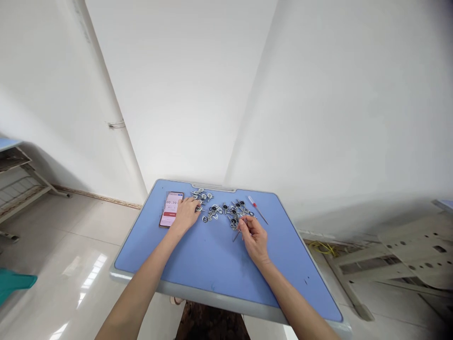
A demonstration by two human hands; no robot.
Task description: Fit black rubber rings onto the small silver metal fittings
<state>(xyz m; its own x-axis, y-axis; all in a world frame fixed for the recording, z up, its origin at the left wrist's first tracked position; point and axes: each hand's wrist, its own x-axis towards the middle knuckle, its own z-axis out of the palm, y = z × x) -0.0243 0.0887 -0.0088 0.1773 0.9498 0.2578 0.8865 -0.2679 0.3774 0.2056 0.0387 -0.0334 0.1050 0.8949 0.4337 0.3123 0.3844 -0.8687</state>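
Over a dozen small metal ring guides (226, 210) lie in a loose cluster on a blue table (212, 283), some hidden under the hands. The right hand (254, 238), fingers pressed together, pinches a thin dark rod (236, 235) slanting toward 7 o'clock. The left hand (186, 215) covers the cluster's 9 o'clock edge, its grip unclear, beside a phone (171, 209). A red-handled screwdriver (257, 209) lies at 2 o'clock.

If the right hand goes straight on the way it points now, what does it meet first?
The right hand would probably meet first the small silver metal fittings with black rings; its fingertips look right at their edge, though depth is hard to judge from this view.
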